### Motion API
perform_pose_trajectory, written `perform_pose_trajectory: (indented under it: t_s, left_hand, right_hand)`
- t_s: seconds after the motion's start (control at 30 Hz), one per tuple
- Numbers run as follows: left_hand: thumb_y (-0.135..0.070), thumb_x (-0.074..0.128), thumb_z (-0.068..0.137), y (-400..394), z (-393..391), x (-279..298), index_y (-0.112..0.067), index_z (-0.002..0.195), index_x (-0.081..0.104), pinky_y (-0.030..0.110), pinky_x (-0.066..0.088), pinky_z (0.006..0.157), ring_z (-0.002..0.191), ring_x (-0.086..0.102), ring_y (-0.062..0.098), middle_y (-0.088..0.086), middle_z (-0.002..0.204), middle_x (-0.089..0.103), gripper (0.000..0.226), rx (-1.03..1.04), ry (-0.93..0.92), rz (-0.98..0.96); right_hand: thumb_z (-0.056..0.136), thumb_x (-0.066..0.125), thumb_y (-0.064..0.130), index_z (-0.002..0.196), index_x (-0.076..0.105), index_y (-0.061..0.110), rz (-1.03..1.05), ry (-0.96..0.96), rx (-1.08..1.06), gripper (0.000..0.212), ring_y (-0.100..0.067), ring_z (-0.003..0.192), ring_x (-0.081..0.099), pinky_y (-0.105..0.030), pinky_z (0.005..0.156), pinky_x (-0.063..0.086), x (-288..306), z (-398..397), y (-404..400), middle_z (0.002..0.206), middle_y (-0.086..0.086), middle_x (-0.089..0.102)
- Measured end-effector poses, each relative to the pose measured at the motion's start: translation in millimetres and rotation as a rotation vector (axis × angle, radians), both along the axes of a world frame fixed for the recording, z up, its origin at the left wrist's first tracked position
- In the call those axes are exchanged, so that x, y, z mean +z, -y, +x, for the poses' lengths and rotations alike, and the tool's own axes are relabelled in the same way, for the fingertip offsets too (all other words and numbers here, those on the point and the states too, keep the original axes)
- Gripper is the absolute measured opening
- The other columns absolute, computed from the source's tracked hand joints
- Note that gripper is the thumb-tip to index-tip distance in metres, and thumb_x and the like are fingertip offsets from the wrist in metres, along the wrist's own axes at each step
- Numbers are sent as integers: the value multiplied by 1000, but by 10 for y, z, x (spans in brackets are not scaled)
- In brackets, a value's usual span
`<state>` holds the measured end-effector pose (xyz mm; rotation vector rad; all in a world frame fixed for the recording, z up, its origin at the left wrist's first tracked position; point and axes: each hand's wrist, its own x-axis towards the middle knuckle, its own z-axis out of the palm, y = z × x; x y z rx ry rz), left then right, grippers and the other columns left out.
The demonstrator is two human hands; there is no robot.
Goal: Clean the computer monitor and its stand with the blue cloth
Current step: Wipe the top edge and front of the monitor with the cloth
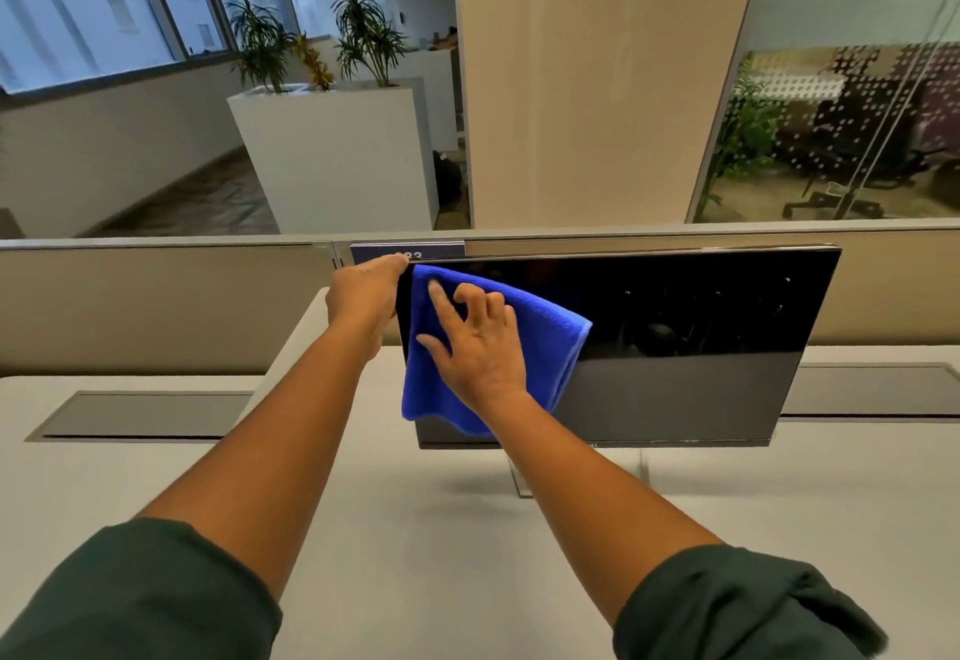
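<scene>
A black computer monitor (675, 347) stands on the white desk, its screen dark and tilted toward me. Its silver stand (522, 477) shows just below the bottom bezel. A blue cloth (540, 327) lies flat against the upper left part of the screen. My right hand (475, 342) presses on the cloth with fingers spread. My left hand (366, 296) grips the monitor's top left corner, fingers hooked over the edge.
The white desk (415, 529) stretches toward me. Grey cable flaps (150, 415) sit recessed at left and right. A beige partition (156, 306) runs behind the monitor, with a blue label (441, 250). Beyond are a white planter (337, 155) and a glass wall.
</scene>
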<state>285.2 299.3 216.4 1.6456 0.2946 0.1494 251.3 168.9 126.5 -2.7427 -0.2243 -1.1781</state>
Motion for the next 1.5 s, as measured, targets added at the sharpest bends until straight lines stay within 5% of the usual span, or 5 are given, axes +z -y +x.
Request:
perform_pose_trajectory:
  t_s: [0.47, 0.73, 1.03, 1.3, 1.5]
  left_hand:
    - [-36, 63, 73, -4, 57, 88, -19, 88, 68, 45, 57, 84, 90, 68, 22, 4, 93, 71, 24, -15, -21, 156]
    - [-30, 43, 96, 180, -167, 239, -8, 87, 67, 24, 30, 51, 61, 45, 14, 9, 86, 63, 34, 79, 85, 708]
    - [-38, 35, 101, 599, -420, -18, -21, 142, 45, 48, 27, 115, 141, 31, 28, 5, 149, 42, 45, -159, 406, 1068]
    - [-31, 36, 103, 830, -562, 34, -21, 151, 30, 40, 14, 118, 148, 15, 24, -1, 158, 27, 49, -285, 486, 1180]
    - [-27, 43, 100, 951, -596, 62, -14, 146, 35, 48, 22, 118, 143, 22, 31, 6, 148, 38, 49, -322, 470, 1179]
  right_hand:
    - [91, 41, 63, 147, 30, 13, 712, 191, -555, 76, -30, 102, 41, -49, 89, 43, -174, -282, 1402, 116, -6, 30]
    - [90, 50, 56, 146, 33, 17, 308, -7, -283, 71, -27, 100, 40, -41, 86, 43, -155, -288, 855, 117, -8, 35]
    - [96, 35, 55, 145, 39, 19, 271, 34, -289, 61, -25, 99, 42, -40, 88, 42, -154, -472, 1549, 115, -2, 35]
    - [99, 43, 33, 148, 30, 7, 633, 66, -397, 57, -28, 106, 41, -44, 78, 53, -1, -484, 1792, 121, -8, 33]
    - [99, 43, 18, 150, 27, 15, 440, -137, -106, 54, -19, 94, 56, -28, 66, 54, 36, -466, 1588, 129, 0, 36]
